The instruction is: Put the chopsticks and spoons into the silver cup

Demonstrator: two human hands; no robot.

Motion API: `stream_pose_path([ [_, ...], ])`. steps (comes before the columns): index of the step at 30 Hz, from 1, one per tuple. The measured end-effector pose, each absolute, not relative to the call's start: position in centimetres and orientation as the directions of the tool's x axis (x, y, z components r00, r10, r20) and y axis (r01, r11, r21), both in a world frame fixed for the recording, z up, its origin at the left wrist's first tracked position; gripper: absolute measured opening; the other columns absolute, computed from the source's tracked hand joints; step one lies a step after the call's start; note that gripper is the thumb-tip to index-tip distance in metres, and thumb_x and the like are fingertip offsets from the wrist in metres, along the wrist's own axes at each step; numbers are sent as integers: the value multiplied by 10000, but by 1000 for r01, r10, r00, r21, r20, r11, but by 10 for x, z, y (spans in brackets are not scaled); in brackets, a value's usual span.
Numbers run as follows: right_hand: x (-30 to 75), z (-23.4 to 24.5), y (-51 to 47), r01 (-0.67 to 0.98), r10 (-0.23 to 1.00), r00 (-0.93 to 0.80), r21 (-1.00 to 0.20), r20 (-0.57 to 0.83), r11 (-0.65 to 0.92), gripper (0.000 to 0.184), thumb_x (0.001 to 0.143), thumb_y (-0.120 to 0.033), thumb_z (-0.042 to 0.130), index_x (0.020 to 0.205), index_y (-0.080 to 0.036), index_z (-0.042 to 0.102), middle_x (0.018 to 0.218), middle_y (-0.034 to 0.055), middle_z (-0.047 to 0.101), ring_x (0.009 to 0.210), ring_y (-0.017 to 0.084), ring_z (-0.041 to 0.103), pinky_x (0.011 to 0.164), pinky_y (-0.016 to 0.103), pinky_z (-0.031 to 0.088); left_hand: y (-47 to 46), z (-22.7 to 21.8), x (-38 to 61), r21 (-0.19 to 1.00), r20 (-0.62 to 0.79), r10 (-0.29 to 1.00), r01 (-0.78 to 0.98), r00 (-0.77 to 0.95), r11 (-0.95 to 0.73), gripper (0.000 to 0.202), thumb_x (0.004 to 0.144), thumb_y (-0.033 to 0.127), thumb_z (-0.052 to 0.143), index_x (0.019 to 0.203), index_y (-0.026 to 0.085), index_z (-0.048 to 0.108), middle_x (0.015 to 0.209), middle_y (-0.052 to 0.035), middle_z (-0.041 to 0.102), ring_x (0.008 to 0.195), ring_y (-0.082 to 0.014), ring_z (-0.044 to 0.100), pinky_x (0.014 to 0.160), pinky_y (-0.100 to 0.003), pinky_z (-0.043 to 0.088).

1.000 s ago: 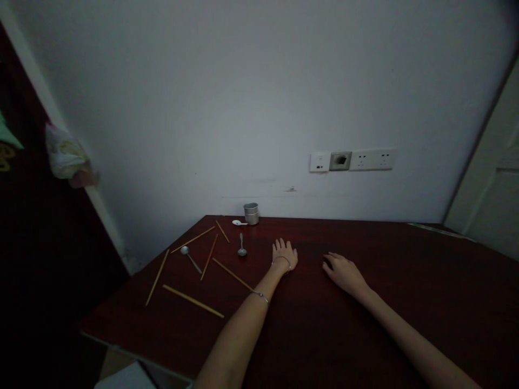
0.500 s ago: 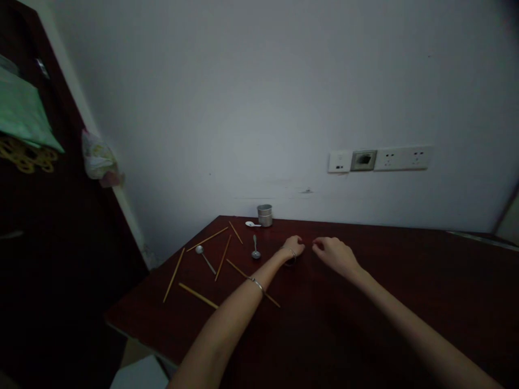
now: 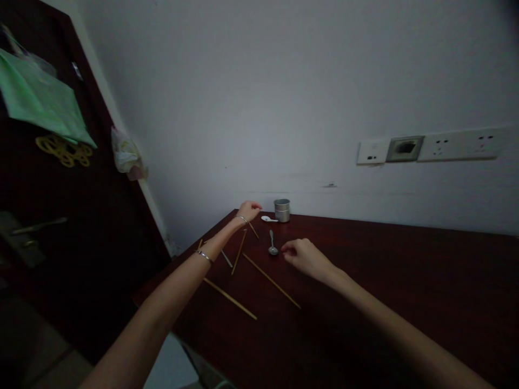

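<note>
Head view: the two hands are apart, both over the left part of a dark red surface (image 3: 405, 262). The left hand (image 3: 248, 209) is stretched out near the far left corner, its fingers bent and pointing right; whether they grip anything cannot be told. Just beside its fingertips lies a white spoon (image 3: 267, 219), with its bowl toward the hand and its handle end at the foot of an upright metal cup (image 3: 282, 210). A thin chopstick (image 3: 253, 230) shows below the left wrist, its upper end hidden there. The right hand (image 3: 307, 256) is nearer the viewer, its thumb and fingers loosely bent with a small gap between them. Just to the left of its fingertips lies a metal spoon (image 3: 273, 250), bowl toward the viewer and handle pointing away. A long chopstick (image 3: 271, 280) slants between the two arms, with a thicker chopstick (image 3: 231, 300) nearer the front edge and a reddish chopstick (image 3: 239, 252) farther back. A grey handle (image 3: 227, 259) shows partly from behind the left forearm, which wears two bracelets (image 3: 205, 256). White sockets (image 3: 457, 145) sit on the wall at the right.
</note>
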State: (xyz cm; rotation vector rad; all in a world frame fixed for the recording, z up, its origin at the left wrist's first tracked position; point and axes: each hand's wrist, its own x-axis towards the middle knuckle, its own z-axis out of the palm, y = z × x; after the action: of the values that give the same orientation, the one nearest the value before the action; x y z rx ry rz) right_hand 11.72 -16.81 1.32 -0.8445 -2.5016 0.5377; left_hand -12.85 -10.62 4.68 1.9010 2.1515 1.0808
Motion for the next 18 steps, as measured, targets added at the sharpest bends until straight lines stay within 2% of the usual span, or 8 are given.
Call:
stream_pose_path([
  [2, 94, 8, -182, 373, 558, -784, -512, 271, 773, 244, 710, -203, 478, 866, -176, 664, 734, 34, 657, 652, 128, 588, 581, 196, 390, -118, 46, -171, 500, 362, 842, 846, -400, 187, 191, 668, 134, 513, 801, 147, 650, 803, -33, 646, 780, -123, 574, 717, -189, 411],
  [5, 61, -2, -205, 280, 458, -860, -542, 226, 792, 241, 706, -218, 491, 870, -167, 661, 740, 30, 658, 650, 120, 590, 577, 188, 392, -147, 37, -229, 494, 305, 785, 794, -539, 353, 117, 639, 129, 542, 716, 120, 629, 753, -72, 632, 796, -170, 572, 711, -228, 416],
  [6, 51, -6, -212, 271, 437, -877, -545, 200, 793, 247, 708, -239, 499, 883, -171, 658, 749, 30, 660, 654, 124, 593, 580, 192, 394, -159, 33, -244, 497, 263, 763, 761, -590, 417, 96, 634, 135, 550, 702, 120, 617, 728, -73, 624, 790, -178, 572, 697, -236, 420],
  [7, 43, -9, -219, 269, 421, -889, -538, 181, 799, 256, 707, -265, 509, 899, -176, 654, 768, 33, 660, 673, 131, 597, 592, 198, 398, -171, 28, -258, 509, 126, 713, 662, -689, 550, 84, 629, 137, 557, 701, 133, 600, 716, -58, 615, 798, -174, 568, 694, -232, 421],
  [8, 35, -11, -226, 276, 414, -895, -522, 167, 807, 267, 705, -289, 516, 909, -181, 651, 793, 39, 660, 700, 142, 600, 608, 208, 401, -183, 23, -269, 508, 60, 686, 614, -725, 605, 76, 624, 140, 564, 696, 130, 587, 693, -60, 606, 777, -183, 572, 670, -243, 430],
  [13, 9, -21, -251, 309, 410, -901, -451, 145, 838, 311, 720, -366, 508, 932, -180, 640, 917, 83, 636, 850, 190, 590, 700, 252, 408, -234, -5, -300, 528, -199, 622, 452, -757, 719, 141, 613, 237, 611, 655, 123, 539, 651, -71, 592, 624, -179, 576, 565, -283, 453],
  [18, -5, -28, -260, 344, 424, -894, -383, 145, 857, 357, 719, -394, 511, 953, -151, 627, 979, 121, 609, 892, 226, 579, 715, 295, 426, -251, -21, -313, 584, -322, 632, 378, -705, 719, 300, 607, 408, 616, 742, 153, 533, 802, -73, 614, 678, -157, 575, 584, -261, 456],
])
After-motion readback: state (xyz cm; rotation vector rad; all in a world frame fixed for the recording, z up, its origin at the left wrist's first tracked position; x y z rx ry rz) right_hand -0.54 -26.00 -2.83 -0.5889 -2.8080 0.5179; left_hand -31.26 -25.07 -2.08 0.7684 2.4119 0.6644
